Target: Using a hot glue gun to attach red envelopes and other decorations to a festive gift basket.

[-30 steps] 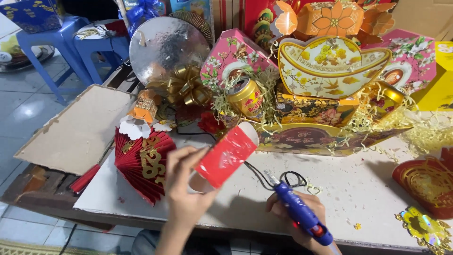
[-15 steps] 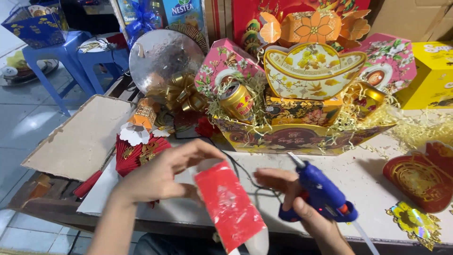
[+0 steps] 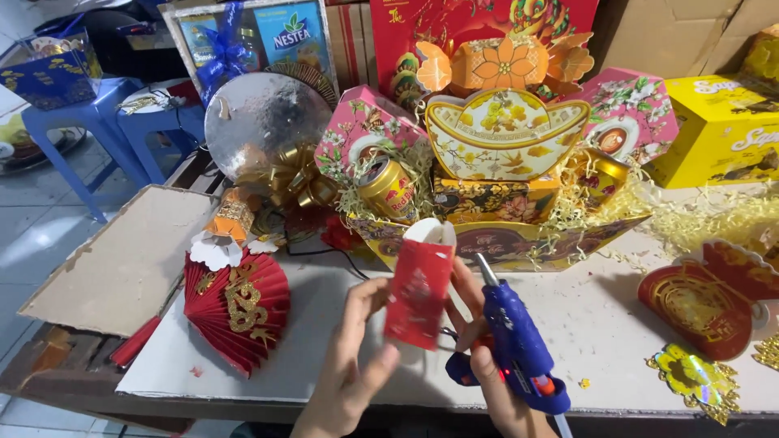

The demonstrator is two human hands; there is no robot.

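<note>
Red envelope (image 3: 419, 292), open-topped, left hand (image 3: 353, 365) holding

Red paper fan (image 3: 235, 312) beside cardboard sheet (image 3: 122, 259); gift basket (image 3: 495, 186); blue stools (image 3: 97, 130) behind

The red paper envelope (image 3: 419, 292) covers part of my right hand (image 3: 487, 365), so only some fingers show behind it. The blue plastic glue gun (image 3: 519, 357) hides my right palm, and its cable runs off the bottom edge. My left hand (image 3: 353, 365) is cut off at the wrist by that same edge. The yellow cardboard box (image 3: 718, 134) is cropped at the right border. The print on the envelope's face is too blurred to make out.
</note>
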